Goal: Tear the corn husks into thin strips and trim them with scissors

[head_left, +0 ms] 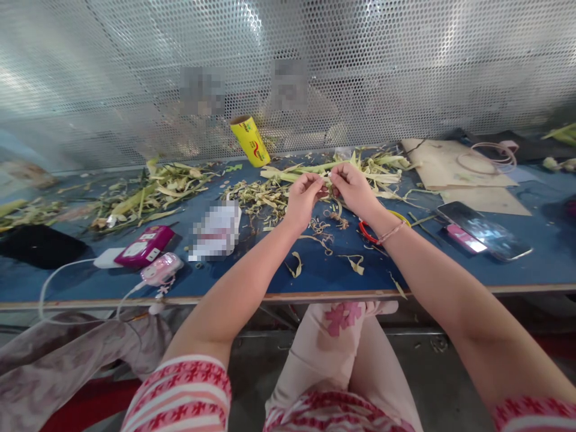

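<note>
My left hand (306, 198) and my right hand (350, 187) come together over the table, fingertips pinched. Between them is a small pale strip of plant leaf (327, 178), mostly hidden by the fingers. Just behind the hands lie long pale green leaf pieces (378, 175), like husks. A heap of short dry shreds (258, 201) spreads to the left of my left hand. Under my right wrist, a red loop (366, 233) and a yellow edge show, possibly scissor handles, partly covered.
A yellow tube roll (250, 141) leans against the perforated metal panel (382, 54). Left are another leaf heap (144, 195), a purple charger (146, 246) and a white packet (220, 231). Phones (483, 230) and brown cardboard (450, 165) lie right. A person's patterned trouser leg (90, 354) is at left.
</note>
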Demonstrator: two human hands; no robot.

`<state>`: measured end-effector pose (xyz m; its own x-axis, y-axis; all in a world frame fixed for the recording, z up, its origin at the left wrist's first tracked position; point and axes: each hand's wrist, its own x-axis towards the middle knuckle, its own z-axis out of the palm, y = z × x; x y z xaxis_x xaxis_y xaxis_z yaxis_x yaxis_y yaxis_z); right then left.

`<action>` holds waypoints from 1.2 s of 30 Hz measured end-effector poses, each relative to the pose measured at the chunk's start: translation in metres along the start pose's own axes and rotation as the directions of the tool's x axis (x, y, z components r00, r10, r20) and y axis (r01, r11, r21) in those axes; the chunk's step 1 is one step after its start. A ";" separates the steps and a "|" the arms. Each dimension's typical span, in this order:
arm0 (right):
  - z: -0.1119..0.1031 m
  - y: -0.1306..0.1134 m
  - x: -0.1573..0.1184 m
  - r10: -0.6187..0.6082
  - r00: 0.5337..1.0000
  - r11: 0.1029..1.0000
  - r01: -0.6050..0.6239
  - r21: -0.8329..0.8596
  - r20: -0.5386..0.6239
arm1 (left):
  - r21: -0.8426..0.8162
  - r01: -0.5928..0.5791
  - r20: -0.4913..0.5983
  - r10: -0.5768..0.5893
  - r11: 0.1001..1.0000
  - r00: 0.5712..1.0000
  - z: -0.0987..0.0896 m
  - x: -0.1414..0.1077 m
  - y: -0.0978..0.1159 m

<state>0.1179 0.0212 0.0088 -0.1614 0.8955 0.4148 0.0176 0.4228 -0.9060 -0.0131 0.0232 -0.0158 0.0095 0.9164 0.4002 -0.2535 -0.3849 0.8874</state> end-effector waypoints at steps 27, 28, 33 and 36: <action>-0.005 -0.013 -0.002 0.247 0.954 0.922 -0.285 0.260 0.169 | 0.297 -0.231 0.034 0.231 0.927 0.972 0.000 -0.007 0.010; -0.005 -0.014 -0.002 0.252 0.953 0.920 -0.290 0.264 0.170 | 0.303 -0.245 0.049 0.242 0.921 0.969 0.000 -0.008 0.012; -0.006 -0.016 -0.003 0.286 0.939 0.891 -0.334 0.307 0.192 | 0.326 -0.371 0.176 0.329 0.870 0.928 -0.003 -0.010 0.015; -0.007 -0.017 -0.002 0.288 0.932 0.876 -0.349 0.333 0.221 | 0.322 -0.434 0.237 0.372 0.841 0.897 -0.006 -0.009 0.014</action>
<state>0.1248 0.0131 0.0235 -0.3634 0.9254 0.1074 -0.2565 0.0115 -0.9665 -0.0224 0.0102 -0.0083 0.1439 0.6530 0.7436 0.0945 -0.7570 0.6465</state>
